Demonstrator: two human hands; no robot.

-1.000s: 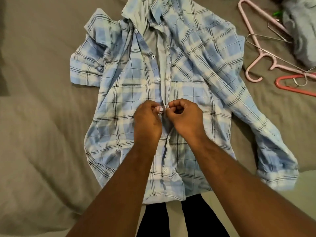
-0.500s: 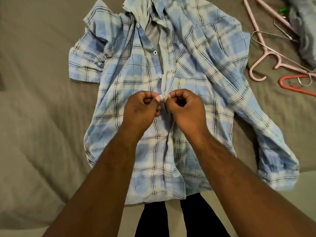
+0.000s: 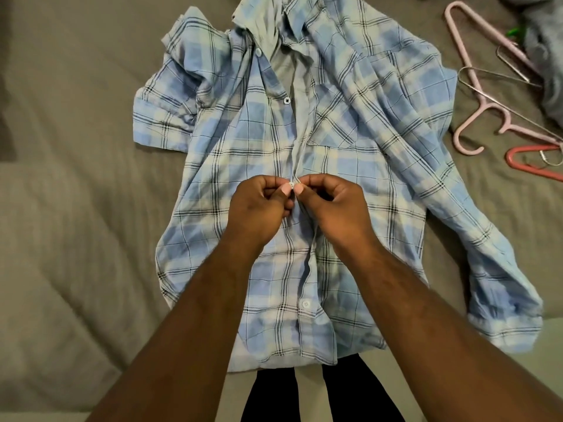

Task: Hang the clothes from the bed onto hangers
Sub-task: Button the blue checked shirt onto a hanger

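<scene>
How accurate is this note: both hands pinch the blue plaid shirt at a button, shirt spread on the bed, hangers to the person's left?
One error: the head view shows the hangers lying to the person's right. The rest holds: left hand and right hand pinch the blue plaid shirt at a button, spread on the bed.

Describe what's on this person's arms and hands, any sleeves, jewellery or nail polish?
The left forearm and right forearm are bare to the frame edge: no sleeves, watch or bracelet. The left hand and right hand show no rings. Both thumbnails look pale pink, probably polished.
</scene>
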